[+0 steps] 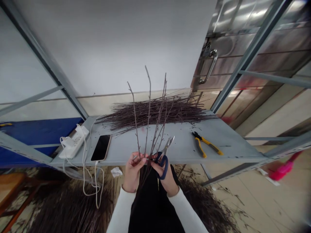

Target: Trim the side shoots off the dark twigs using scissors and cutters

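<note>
My left hand (132, 171) grips several thin, dark, budded twigs (148, 119) near their lower ends, and they fan upward past the shelf. My right hand (165, 176) sits next to it, with its fingers through the blue loop handles of a pair of scissors (163, 164). The steel blades (168, 145) point up and away, close beside the twigs. I cannot tell whether the blades touch a twig. A long heap of similar twigs (155, 111) lies across the far part of the grey metal shelf (179, 145).
Yellow-handled pliers (206, 144), a black phone (101, 147) and a white power strip (73, 142) with cables lie on the shelf. More twigs (206, 200) cover the floor below, beside a crumpled tissue (116, 171). Steel shelf uprights stand at both sides.
</note>
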`<state>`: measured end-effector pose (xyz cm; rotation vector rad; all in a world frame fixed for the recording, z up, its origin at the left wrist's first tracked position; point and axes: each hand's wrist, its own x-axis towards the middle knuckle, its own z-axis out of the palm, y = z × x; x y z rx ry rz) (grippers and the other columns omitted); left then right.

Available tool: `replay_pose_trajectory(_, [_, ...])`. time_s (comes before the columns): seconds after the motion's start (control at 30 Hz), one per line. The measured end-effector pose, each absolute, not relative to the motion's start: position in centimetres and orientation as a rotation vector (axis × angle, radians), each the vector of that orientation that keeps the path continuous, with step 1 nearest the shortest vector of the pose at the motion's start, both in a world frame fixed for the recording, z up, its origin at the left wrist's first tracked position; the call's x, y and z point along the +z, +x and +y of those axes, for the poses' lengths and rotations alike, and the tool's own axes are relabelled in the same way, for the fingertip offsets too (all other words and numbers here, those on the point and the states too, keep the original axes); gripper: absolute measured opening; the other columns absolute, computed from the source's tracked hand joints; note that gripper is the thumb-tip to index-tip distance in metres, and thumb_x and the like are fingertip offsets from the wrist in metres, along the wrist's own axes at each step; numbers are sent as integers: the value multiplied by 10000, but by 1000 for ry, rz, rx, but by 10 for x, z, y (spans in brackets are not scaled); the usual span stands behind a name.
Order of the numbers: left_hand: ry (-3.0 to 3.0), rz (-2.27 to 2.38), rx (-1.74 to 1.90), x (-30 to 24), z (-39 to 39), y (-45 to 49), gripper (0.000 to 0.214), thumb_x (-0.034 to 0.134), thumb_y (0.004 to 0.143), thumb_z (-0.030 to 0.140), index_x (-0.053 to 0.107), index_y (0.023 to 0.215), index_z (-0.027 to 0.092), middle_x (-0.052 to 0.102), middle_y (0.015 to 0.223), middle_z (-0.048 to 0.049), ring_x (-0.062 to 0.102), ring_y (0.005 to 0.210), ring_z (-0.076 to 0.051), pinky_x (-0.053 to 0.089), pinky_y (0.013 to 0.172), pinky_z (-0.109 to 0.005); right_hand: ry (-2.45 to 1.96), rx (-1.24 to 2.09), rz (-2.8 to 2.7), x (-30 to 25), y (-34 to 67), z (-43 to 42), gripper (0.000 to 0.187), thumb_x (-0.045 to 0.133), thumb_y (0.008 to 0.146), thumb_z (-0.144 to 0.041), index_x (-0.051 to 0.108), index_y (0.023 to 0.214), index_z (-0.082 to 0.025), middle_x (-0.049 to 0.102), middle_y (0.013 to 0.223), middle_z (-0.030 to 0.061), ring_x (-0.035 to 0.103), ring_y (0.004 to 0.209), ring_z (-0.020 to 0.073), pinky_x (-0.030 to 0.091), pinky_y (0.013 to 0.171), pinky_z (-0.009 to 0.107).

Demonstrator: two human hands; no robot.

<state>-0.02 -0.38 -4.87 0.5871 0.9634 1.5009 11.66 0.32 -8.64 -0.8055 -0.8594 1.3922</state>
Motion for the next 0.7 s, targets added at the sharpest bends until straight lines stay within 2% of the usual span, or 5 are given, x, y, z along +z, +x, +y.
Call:
replay_pose_trajectory(0.2, [505,984,1575,-59,-7,2,361,878,500,204,621,753,183,705,712,34,679,764,-122,522,692,-193,-773,1439,-681,-96,108,-3,262,726,686,-309,521,823,-221,635,844,3,643,797,192,523,796,358])
replay_pose_trajectory(0.33, [504,1008,1552,-66,-10,4,320,854,552,192,639,788,180,716,747,17,678,750,-125,520,624,-181,-945,1301,-839,-105,108,-2,306,730,684,-363,508,831,-212,613,808,2,621,793,187,506,796,341])
replay_pose_trajectory(0.5, [545,1037,1531,-71,-11,9,300,836,584,182,664,827,150,734,770,-26,670,719,-123,522,620,-186,-1054,1219,-952,-107,107,1,373,770,640,-382,488,809,-206,575,751,-15,588,702,168,501,698,303])
replay_pose_trajectory(0.7, [562,1056,1530,-68,-13,6,312,835,585,197,670,845,150,747,785,-45,666,694,-121,503,579,-176,-1076,1202,-1088,-100,108,3,338,715,701,-423,479,810,-207,602,747,3,594,666,163,505,654,284])
